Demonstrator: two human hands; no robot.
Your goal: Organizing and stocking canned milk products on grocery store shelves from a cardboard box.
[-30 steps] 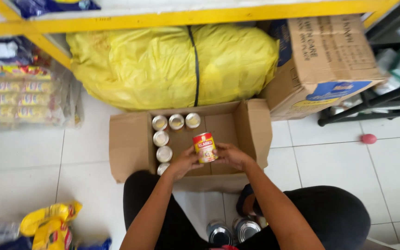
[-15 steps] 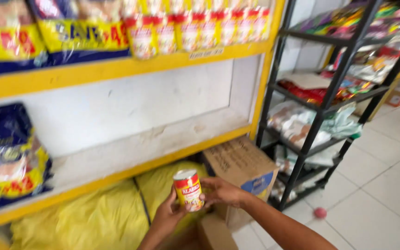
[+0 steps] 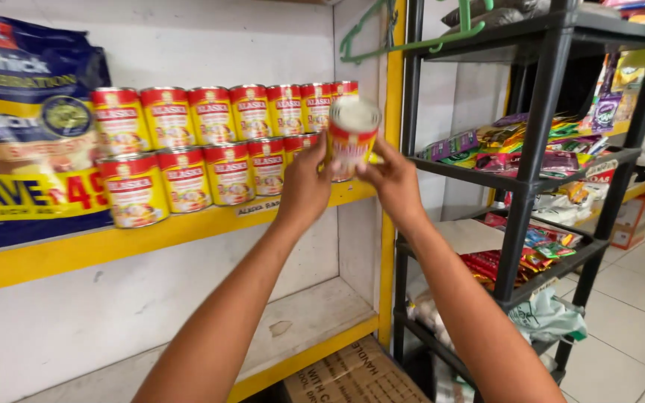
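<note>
A: What can't you make out here?

B: The can (image 3: 351,138) is blurred, so its label is a smear, and both hands cover its sides. The left hand (image 3: 305,183) hides part of the stacked cans (image 3: 210,145) behind it.

A: And at the edges?

B: The blue bag (image 3: 27,127) is cut off at the left edge, the cardboard box (image 3: 352,377) at the bottom. The packets on the black rack (image 3: 539,127) are too small to tell apart, and the rack's top runs out of view
</note>
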